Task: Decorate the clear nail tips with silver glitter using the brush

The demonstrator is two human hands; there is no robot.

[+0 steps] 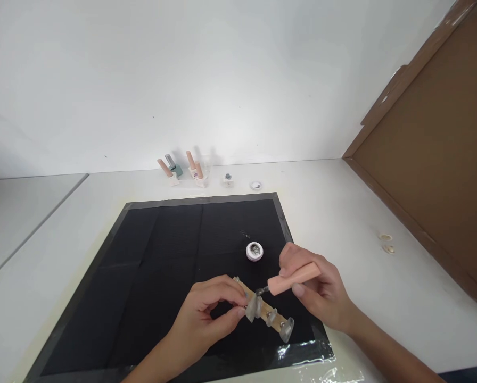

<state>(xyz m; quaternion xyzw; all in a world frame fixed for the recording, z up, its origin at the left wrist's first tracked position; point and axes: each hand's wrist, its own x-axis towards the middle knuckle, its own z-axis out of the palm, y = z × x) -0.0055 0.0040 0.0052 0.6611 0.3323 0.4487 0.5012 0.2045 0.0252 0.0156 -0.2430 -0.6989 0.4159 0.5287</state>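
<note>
My right hand grips the peach handle of a nail polish brush. The brush's dark bristle end points left and down, at the upper edge of a greyish false nail. Thumb and forefinger of my left hand are pinched at this nail's left side. Under it runs a tan strip bearing several translucent grey false nails, one at its lower right end. My left fingers hide part of the strip. Just beyond the hands sits a small open white pot with dark silvery stuff inside.
A black mat taped to the white table lies under the work. Along the wall stand several polish bottles, a small clear bottle and a small round lid. Two small pale pieces lie right, near a cardboard panel.
</note>
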